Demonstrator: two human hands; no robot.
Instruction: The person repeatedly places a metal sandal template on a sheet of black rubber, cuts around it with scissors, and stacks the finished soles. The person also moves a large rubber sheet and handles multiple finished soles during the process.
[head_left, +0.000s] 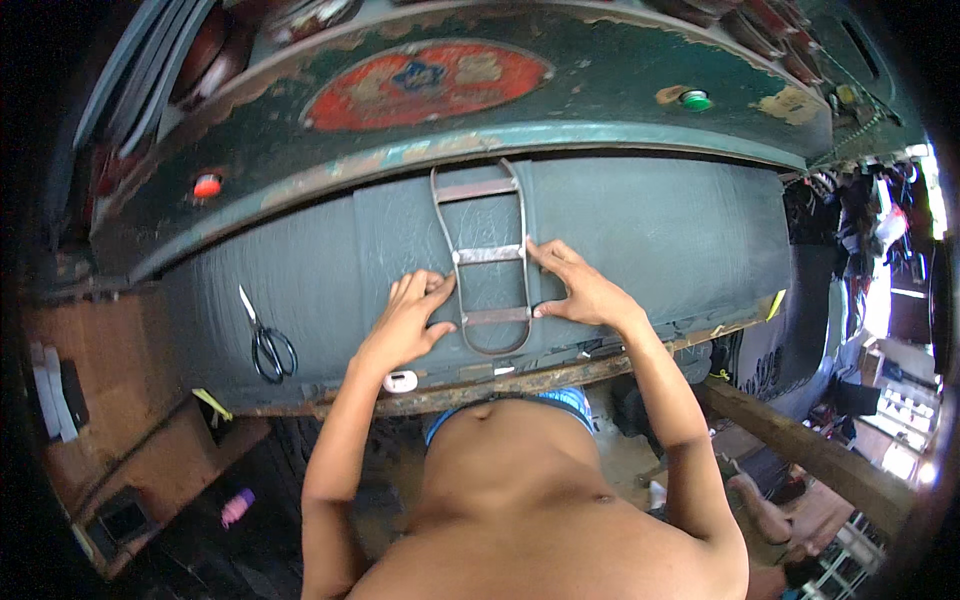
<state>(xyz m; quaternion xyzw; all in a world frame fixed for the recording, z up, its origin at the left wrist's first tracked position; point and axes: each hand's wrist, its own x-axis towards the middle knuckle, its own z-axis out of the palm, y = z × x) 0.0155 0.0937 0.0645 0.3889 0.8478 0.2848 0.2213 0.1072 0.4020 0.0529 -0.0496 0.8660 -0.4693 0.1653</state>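
Observation:
A sole-shaped metal cutting die (490,256), a thin steel outline with several flat crossbars, lies on a dark grey sheet (640,220) with its long side pointing away from me. At its left edge is my left hand (405,318), fingertips and thumb close against the steel. From the right, my right hand (585,288) meets the opposite edge, with its index finger near the middle crossbar and its thumb near the lower one. Both hands have thumb and fingers apart; neither is wrapped round the die.
Black-handled scissors (268,340) lie at the left on the sheet. A small white device (400,381) sits at the near edge. Beyond the sheet runs a worn green machine beam (600,90) with a red button (207,185) and a green button (695,99). Another person's arm (762,510) shows at lower right.

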